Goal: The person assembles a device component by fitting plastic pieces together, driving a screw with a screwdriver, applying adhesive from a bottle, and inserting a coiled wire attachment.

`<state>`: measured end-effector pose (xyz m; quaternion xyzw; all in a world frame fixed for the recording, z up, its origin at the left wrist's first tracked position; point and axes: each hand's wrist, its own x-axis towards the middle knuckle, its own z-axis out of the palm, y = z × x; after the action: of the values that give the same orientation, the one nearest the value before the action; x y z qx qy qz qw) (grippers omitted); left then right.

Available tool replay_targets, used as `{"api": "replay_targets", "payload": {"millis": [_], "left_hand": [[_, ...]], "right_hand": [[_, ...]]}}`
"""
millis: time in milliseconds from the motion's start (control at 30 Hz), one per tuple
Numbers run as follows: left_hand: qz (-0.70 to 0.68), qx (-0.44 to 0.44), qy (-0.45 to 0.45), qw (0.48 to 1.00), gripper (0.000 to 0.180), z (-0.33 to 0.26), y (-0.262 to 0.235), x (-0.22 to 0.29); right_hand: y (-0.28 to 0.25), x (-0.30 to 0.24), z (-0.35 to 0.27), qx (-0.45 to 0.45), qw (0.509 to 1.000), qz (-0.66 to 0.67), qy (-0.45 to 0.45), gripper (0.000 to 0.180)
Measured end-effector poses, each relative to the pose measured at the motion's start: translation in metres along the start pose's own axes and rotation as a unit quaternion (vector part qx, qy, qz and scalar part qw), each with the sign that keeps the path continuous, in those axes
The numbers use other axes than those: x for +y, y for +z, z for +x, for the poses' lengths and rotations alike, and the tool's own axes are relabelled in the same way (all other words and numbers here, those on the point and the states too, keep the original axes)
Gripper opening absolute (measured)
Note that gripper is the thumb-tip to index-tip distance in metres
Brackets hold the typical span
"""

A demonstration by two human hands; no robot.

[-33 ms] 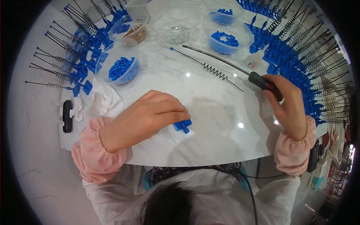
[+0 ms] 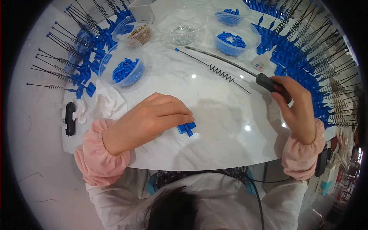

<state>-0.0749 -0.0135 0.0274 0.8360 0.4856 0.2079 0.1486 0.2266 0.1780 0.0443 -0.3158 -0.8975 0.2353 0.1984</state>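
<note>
And here's the table [image 2: 230, 147], white and marbled, its front edge curving! Blue parts with springs [image 2: 85, 69] crowd the left edge; a second blue bank [image 2: 281, 55] packs the right, a small white bottle [image 2: 261, 62] just beside it. Clear tubs [image 2: 251, 39] of small parts gather toward the far edge. Mid-table lies a coiled wire [image 2: 221, 73]! Crumpled tissue [image 2: 109, 103] toward the left, a black object [image 2: 69, 119] at that edge.

Left hand [image 2: 151, 118] holding blue part [image 2: 187, 128]; right hand [image 2: 294, 105] gripping black-handled tool [image 2: 263, 81].
</note>
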Motion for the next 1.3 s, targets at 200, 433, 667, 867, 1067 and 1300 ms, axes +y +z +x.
{"api": "replay_targets", "payload": {"millis": [200, 433, 667, 867, 1067, 1300], "left_hand": [[-0.027, -0.008, -0.002, 1.000, 0.040, -0.007, -0.006, -0.009], [-0.035, 0.004, -0.017, 0.999, 0.041, -0.009, -0.011, -0.009], [-0.095, 0.001, -0.105, 0.990, 0.027, -0.011, -0.015, -0.007], [-0.110, 0.007, -0.128, 0.986, 0.026, -0.012, -0.015, -0.005], [-0.118, 0.009, -0.135, 0.984, 0.026, -0.011, -0.015, -0.006], [-0.121, 0.011, -0.131, 0.984, 0.025, -0.010, -0.014, -0.005]], "right_hand": [[-0.004, -0.001, 0.003, 0.007, 0.997, 0.034, -0.066, 0.032], [-0.014, 0.003, -0.001, -0.006, 0.996, 0.040, -0.082, 0.028], [-0.017, 0.012, 0.000, -0.061, 0.993, -0.005, -0.100, 0.030], [-0.015, 0.010, 0.000, -0.080, 0.990, -0.016, -0.115, 0.029], [-0.015, 0.012, 0.002, -0.082, 0.988, -0.018, -0.126, 0.029], [-0.015, 0.015, 0.001, -0.084, 0.988, -0.020, -0.125, 0.029]]}}
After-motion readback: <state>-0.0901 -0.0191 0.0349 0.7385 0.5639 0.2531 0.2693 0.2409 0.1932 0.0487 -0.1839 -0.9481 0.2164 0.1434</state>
